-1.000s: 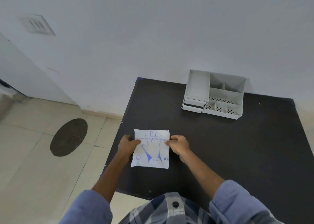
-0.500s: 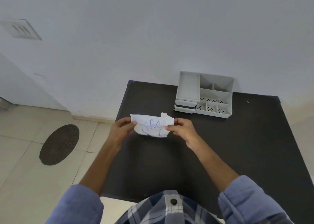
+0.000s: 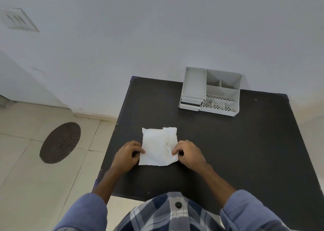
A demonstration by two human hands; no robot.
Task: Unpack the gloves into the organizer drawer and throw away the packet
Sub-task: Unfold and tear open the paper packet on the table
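head view: packet (image 3: 158,146) lies flat on the black table (image 3: 245,151), plain white side up, a little crumpled, its far edge uneven near the middle. i see my left hand (image 3: 127,158) at the packet's left edge, fingers curled in and pinching that edge near the lower corner. my right hand (image 3: 188,154) sits at the right edge, fingertips narrow and gripping the edge in the same way. both hands rest low against the table, one on each side, the packet stretched between them. i see no print on the upturned face.

organizer (image 3: 210,92) stands at the far side of the table against the wall (image 3: 157,29), well apart from the packet and to its right. its drawer (image 3: 190,104) is at the lower left of the unit, under a deep open tray; i cannot tell whether it is fully pushed in. compartments with perforated floors fill the right part. beside the table to the left, a dark round mat (image 3: 60,143) lies on the tiled floor (image 3: 26,178).
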